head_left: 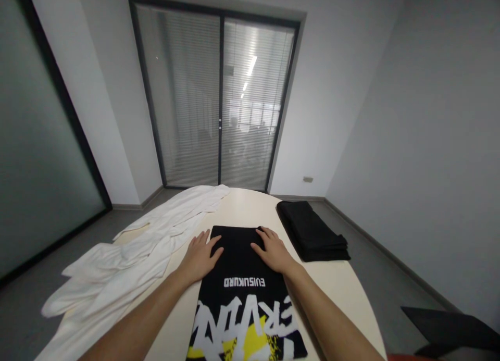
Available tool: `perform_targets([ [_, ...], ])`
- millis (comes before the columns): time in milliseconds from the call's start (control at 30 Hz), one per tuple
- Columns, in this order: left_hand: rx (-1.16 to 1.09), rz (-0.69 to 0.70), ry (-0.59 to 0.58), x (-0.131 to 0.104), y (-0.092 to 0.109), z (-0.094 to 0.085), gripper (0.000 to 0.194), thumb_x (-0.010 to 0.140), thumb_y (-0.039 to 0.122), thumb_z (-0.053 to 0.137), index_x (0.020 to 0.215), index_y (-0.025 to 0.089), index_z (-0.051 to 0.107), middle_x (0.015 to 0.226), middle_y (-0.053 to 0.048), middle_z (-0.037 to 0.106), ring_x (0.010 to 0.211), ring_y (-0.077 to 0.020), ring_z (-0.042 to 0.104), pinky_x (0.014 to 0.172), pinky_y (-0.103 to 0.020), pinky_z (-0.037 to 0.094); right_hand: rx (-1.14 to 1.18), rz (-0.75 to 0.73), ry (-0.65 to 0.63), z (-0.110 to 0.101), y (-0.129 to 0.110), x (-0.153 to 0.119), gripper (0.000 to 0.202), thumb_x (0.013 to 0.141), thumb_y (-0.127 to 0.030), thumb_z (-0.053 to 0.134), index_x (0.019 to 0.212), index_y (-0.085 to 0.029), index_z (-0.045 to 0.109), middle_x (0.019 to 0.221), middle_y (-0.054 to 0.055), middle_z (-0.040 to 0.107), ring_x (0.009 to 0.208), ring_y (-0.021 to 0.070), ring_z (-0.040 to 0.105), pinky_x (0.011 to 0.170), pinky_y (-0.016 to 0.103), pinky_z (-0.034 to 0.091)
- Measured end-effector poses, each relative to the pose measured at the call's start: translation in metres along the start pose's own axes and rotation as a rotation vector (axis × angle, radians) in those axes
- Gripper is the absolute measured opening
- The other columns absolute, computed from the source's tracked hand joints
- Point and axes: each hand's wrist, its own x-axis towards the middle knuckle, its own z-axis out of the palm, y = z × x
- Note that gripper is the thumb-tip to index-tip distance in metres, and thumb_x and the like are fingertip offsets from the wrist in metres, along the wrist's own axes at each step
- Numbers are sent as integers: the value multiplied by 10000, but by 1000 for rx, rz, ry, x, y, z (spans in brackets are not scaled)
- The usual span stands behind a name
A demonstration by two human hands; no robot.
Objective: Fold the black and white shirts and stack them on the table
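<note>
A black T-shirt (242, 257) with white lettering and a yellow print lies folded into a long panel on the table, its print upside down to me. My left hand (200, 257) rests on its left edge near the far end, fingers spread. Across from it, my right hand (273, 250) lies on the right edge with the fingers apart. Both palms face down, and neither hand grips the cloth. The near end of the shirt runs out of the bottom of the view.
White garments (136, 262) spread over the left side of the pale table (248, 204) and hang past its edge. A stack of folded black cloth (312, 231) lies at the right. A dark object (449, 327) stands beyond the table at the lower right. Glass doors (221, 100) are behind.
</note>
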Motion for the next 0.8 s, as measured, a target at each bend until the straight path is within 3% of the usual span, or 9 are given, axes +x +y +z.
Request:
perform_targets([
  [67,-25,-1,35,2,-3,0,521,937,510,458,1354,221,573,1497,-147,461,1403,-359,376,1142,-573,257,-33,106,123,3,6,4,640,940,-541,440,1449,-153,448,1495,164,443,1394,320,362,1111,489,326],
  [167,-149,61,74,6,-8,1,468,923,431,485,1307,189,600,1359,-136,593,1303,-301,506,1130,-491,341,-7,185,200,6,16,9,587,930,-474,477,1415,-142,468,1367,182,563,1314,335,461,1059,482,385],
  [367,-521,63,133,15,-6,-1,391,872,356,514,1196,180,647,1319,-103,608,1254,-233,551,1126,-423,384,325,162,233,12,34,21,508,885,-297,539,1375,-208,441,1197,119,652,1132,249,618,984,406,469],
  [533,-883,-97,68,15,5,-13,486,838,408,594,1258,164,608,1408,-124,560,1203,-267,602,1021,-425,488,646,179,254,15,41,27,547,801,-180,565,1335,-188,447,1244,120,613,981,191,670,909,369,529],
  [667,-1007,-199,86,14,10,-21,514,808,395,679,1280,208,603,1452,-131,522,1310,-292,516,1029,-409,465,912,255,243,9,45,31,663,679,-79,629,1318,-163,474,1394,167,533,1129,218,632,964,363,512],
  [800,-1214,-289,-50,14,15,-28,560,762,402,720,1264,174,624,1288,-142,651,1143,-281,636,973,-406,485,1118,337,139,3,47,31,595,645,-92,696,1221,-95,548,1185,183,679,1009,243,692,894,370,552],
])
